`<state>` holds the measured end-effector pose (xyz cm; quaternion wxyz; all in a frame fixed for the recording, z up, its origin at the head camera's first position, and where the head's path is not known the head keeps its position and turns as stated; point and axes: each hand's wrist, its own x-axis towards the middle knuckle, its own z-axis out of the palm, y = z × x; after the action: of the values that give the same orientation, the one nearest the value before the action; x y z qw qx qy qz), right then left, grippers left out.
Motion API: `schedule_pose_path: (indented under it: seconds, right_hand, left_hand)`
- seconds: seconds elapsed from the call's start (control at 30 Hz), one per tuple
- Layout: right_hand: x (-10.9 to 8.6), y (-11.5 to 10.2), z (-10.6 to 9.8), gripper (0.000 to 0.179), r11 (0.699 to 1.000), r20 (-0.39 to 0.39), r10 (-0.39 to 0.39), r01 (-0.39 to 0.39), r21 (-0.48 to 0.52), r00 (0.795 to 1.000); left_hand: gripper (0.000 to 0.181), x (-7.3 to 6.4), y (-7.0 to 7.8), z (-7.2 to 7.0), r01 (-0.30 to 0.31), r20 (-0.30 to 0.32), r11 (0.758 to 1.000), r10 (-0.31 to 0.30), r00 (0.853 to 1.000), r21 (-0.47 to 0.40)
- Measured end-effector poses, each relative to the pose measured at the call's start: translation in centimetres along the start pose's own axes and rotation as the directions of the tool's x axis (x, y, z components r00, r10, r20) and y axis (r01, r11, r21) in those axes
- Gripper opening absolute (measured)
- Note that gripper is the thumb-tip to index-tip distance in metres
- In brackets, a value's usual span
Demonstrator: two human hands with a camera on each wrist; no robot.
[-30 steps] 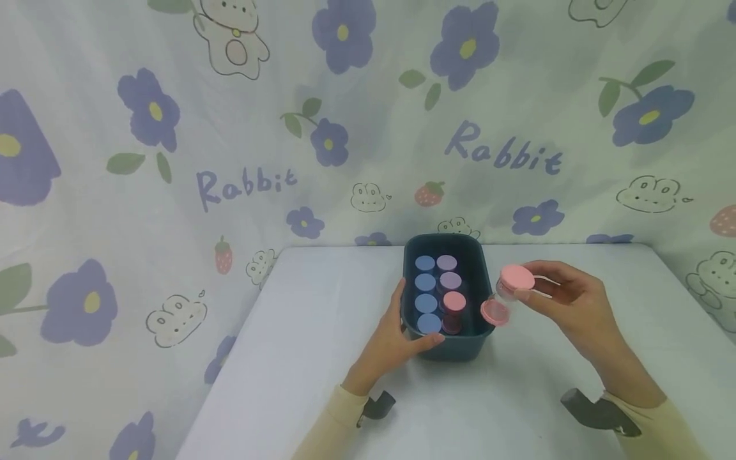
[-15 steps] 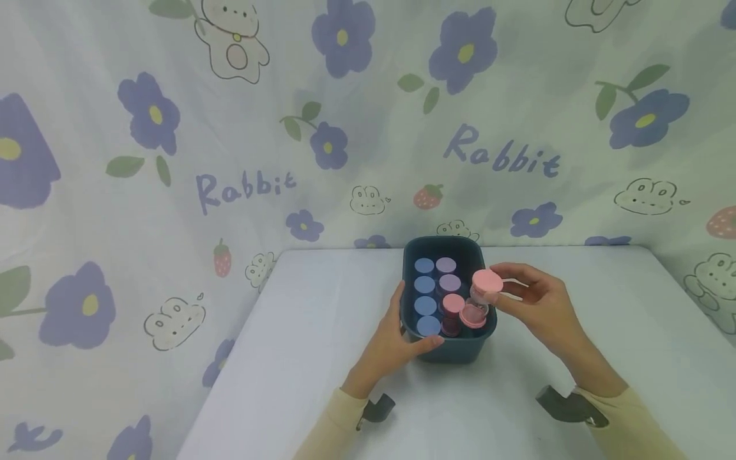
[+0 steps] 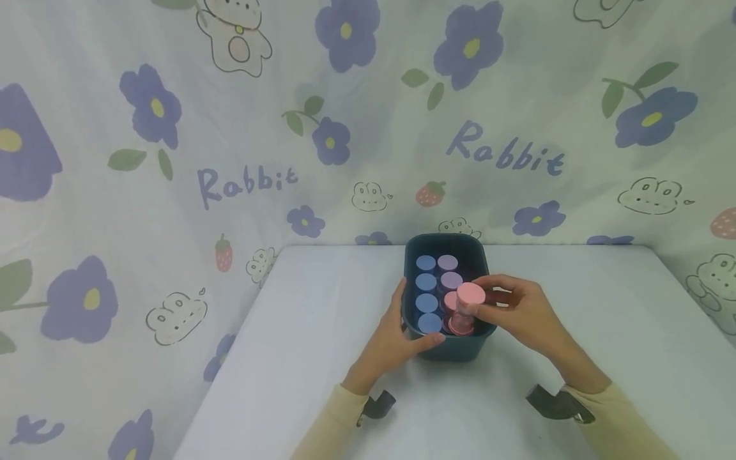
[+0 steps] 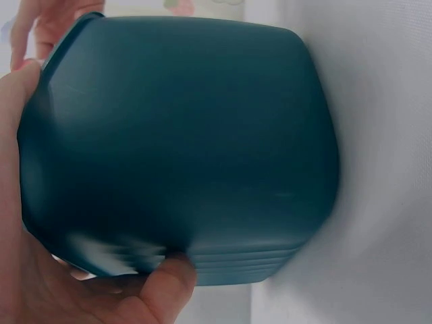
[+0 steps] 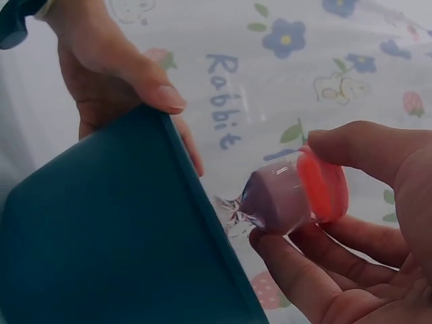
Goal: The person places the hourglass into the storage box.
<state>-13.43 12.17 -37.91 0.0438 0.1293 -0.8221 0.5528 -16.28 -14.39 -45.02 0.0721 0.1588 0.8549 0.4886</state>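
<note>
A dark teal plastic bin (image 3: 454,349) stands on the white table, with upright sand timers inside. Along its left side runs a column of several blue-capped sand timers (image 3: 426,282); beside them are two lilac-capped ones (image 3: 451,281) and a pink-capped one (image 3: 451,301), partly covered. My left hand (image 3: 388,342) holds the bin at its near left corner, thumb along the front rim. Between thumb and fingers, my right hand (image 3: 520,313) pinches another sand timer (image 5: 283,192) by its pink top cap. That timer is clear with pinkish sand, over the bin's near right part; its lower cap is hidden in the right wrist view.
The white table (image 3: 322,287) reaches back to a curtain (image 3: 368,128) printed with flowers and rabbits. Dark wrist mounts (image 3: 560,404) sit at both cuffs.
My right hand has moved left with the pink-capped sand timer, from outside the bin's right rim to over its near right part. My left hand keeps its hold on the bin.
</note>
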Motion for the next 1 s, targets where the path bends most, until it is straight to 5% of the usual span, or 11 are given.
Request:
schedule_pose_path:
  seconds: [0.5,1.0]
  right_hand:
    - [0.8,0.9,0.9,0.040,0.996,0.131,0.063,-0.054,-0.068,0.989]
    - [1.6,-0.7,1.7,0.049,0.950,0.203,0.123,-0.057,-0.306,0.971]
  left_hand:
    - [0.119,0.1,-0.1,0.0,0.023,0.004,1.000,-0.024,1.000,0.017]
    - [0.121,0.0,0.0,-0.1,0.022,0.011,0.999,-0.022,1.000,0.023]
